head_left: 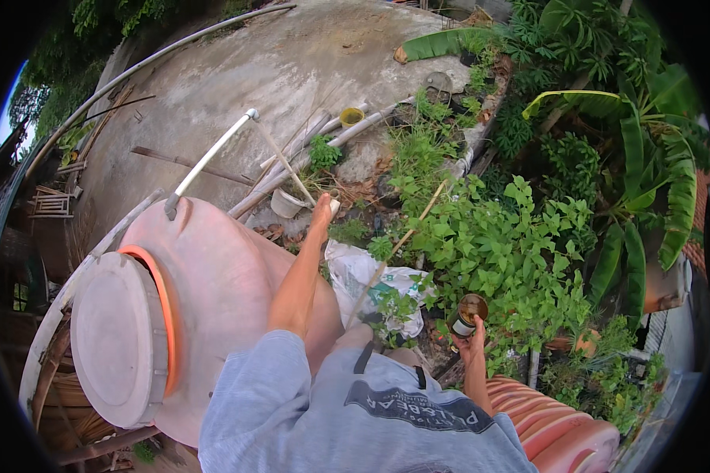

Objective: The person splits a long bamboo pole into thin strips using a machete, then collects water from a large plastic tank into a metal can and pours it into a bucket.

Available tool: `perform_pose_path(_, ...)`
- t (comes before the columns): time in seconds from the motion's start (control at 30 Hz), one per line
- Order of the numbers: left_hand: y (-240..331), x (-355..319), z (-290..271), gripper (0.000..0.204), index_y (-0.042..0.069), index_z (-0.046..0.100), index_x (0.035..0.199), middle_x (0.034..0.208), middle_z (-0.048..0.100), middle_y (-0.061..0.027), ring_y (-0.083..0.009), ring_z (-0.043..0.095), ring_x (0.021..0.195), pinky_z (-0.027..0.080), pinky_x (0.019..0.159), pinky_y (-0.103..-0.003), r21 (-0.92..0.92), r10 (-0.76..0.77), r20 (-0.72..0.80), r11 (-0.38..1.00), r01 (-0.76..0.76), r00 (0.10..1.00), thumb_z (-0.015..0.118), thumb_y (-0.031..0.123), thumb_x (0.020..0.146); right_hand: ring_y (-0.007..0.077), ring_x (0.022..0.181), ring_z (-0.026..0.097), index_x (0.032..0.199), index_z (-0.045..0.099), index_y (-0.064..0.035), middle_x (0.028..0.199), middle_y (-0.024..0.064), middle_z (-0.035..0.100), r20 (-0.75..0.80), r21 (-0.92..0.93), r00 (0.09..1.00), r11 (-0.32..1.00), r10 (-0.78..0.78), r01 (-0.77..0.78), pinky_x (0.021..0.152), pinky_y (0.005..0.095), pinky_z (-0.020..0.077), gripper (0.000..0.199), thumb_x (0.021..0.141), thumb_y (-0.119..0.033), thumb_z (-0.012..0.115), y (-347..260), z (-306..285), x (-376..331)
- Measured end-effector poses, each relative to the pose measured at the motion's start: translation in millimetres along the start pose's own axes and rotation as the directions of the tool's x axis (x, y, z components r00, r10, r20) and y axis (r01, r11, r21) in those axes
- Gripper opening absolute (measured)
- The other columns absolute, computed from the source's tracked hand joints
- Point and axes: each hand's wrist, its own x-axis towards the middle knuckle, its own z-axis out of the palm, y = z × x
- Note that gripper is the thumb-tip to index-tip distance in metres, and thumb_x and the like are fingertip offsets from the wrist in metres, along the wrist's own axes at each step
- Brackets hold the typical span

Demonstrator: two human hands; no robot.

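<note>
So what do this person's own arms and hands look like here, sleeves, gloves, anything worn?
Both forearms are bare, and neither the left hand nor the right hand wears a glove. No watch or ring is visible. The person wears a light grey-blue shirt with short sleeves ending above the elbow and dark printed lettering on the cloth.

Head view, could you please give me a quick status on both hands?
Left hand stretched out, gripping small white object. Right hand holds open brown jar. Leafy plants crowd beneath; big pink tank alongside.

Hidden and cut-off parts

The big jar (pixel 213 276) hides its base behind the grey shirt (pixel 347 418); beside it, the left hand's (pixel 322 211) fingers are too small to tell.
</note>
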Motion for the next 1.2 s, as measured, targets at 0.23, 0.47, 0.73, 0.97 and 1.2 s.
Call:
perform_pose_path(0.23, -56, -40, -45, 0.050, 0.011, 0.053, 0.145, 0.142, 0.058, -0.0108, -0.0281, 0.054, 0.129, 0.042, 0.107, -0.044, 0.062, -0.020, -0.024, 0.998, 0.022, 1.000, 0.051, 0.041, 0.104, 0.0361, 0.101, 0.067, 0.149, 0.032, -0.0166, 0.127, 0.0210, 0.057, -0.296, -0.038, 0.947, 0.989, 0.124, -0.142, 0.075, 0.0504, 0.0577, 0.084, 0.085, -0.049, 0.075, 99, -194, -10)
perform_pose_path(0.47, -85, -95, -60, 0.048, 0.009, 0.061, 0.134, 0.128, 0.067, -0.0076, -0.0213, 0.061, 0.118, 0.046, 0.105, -0.040, -0.120, -0.058, -0.049, 0.991, 0.052, 0.997, 0.051, 0.045, 0.105, 0.0391, 0.110, 0.062, 0.153, 0.027, -0.0149, 0.135, 0.0212, 0.052, -0.692, -0.301, 0.700, 0.812, 0.174, -0.500, 0.075, 0.0568, 0.0535, 0.099, 0.077, -0.048, 0.082, 116, -116, 9)
perform_pose_path(0.73, -92, -134, -64, 0.045, 0.007, 0.063, 0.132, 0.123, 0.069, -0.0074, -0.0180, 0.064, 0.111, 0.049, 0.099, -0.036, -0.025, -0.005, 0.011, 1.000, 0.005, 1.000, 0.060, 0.040, 0.101, 0.0387, 0.114, 0.059, 0.152, 0.033, -0.0132, 0.135, 0.0195, 0.056, 0.010, -0.330, 0.997, 0.941, -0.082, 0.081, 0.080, 0.0619, 0.0476, 0.101, 0.076, -0.062, 0.079, -134, 363, 133)
perform_pose_path(0.97, -101, -168, -77, 0.046, 0.005, 0.064, 0.130, 0.124, 0.070, -0.0100, -0.0183, 0.066, 0.110, 0.049, 0.097, -0.034, -0.125, 0.021, 0.000, 0.992, -0.021, 1.000, 0.060, 0.041, 0.102, 0.0411, 0.122, 0.058, 0.148, 0.043, -0.0160, 0.143, 0.0184, 0.052, 0.561, 0.021, 0.811, 0.982, -0.168, 0.188, 0.106, 0.0648, 0.0395, 0.089, 0.086, -0.079, 0.054, -335, 540, 14)
perform_pose_path(1.2, -123, -187, -76, 0.049, 0.004, 0.061, 0.134, 0.126, 0.069, -0.0111, -0.0204, 0.065, 0.115, 0.048, 0.103, -0.037, -0.107, -0.052, 0.029, 0.993, 0.055, 0.998, 0.058, 0.042, 0.103, 0.0449, 0.131, 0.050, 0.153, 0.033, -0.0154, 0.149, 0.0223, 0.042, 0.480, 0.187, 0.867, 0.981, -0.134, 0.048, 0.107, 0.0664, 0.0429, 0.096, 0.084, -0.076, 0.061, -325, 461, 30)
